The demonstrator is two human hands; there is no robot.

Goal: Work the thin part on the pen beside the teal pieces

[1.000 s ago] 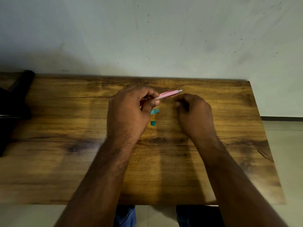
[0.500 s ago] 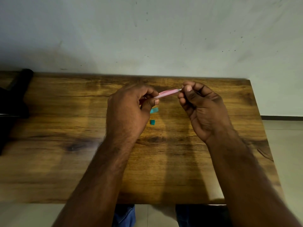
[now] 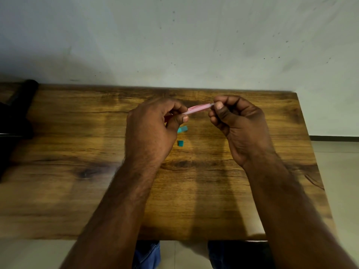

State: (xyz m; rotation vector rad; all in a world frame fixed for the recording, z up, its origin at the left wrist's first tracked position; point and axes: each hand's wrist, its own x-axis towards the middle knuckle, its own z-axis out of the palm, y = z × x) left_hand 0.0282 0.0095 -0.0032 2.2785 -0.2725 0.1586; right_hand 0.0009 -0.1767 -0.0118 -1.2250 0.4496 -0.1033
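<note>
My left hand (image 3: 153,131) grips the rear part of a slim pink pen (image 3: 198,108), held above the wooden table (image 3: 77,191) and pointing right. My right hand (image 3: 237,125) has come up to the pen's silver tip, thumb and fingers curled and pinching it. Two small teal pieces lie on the table below the pen: a longer teal piece (image 3: 183,129) partly hidden by my left thumb, and a small teal cube (image 3: 180,143) just nearer to me.
A black object (image 3: 15,117) lies at the table's far left edge. A pale wall (image 3: 174,39) stands directly behind the table. Tiled floor (image 3: 338,167) shows to the right, and blue-trousered knees (image 3: 147,255) below the near edge.
My right hand rose from the table and turned palm-up, closing its fingertips on the pen's tip. My left hand kept the pen in nearly the same place.
</note>
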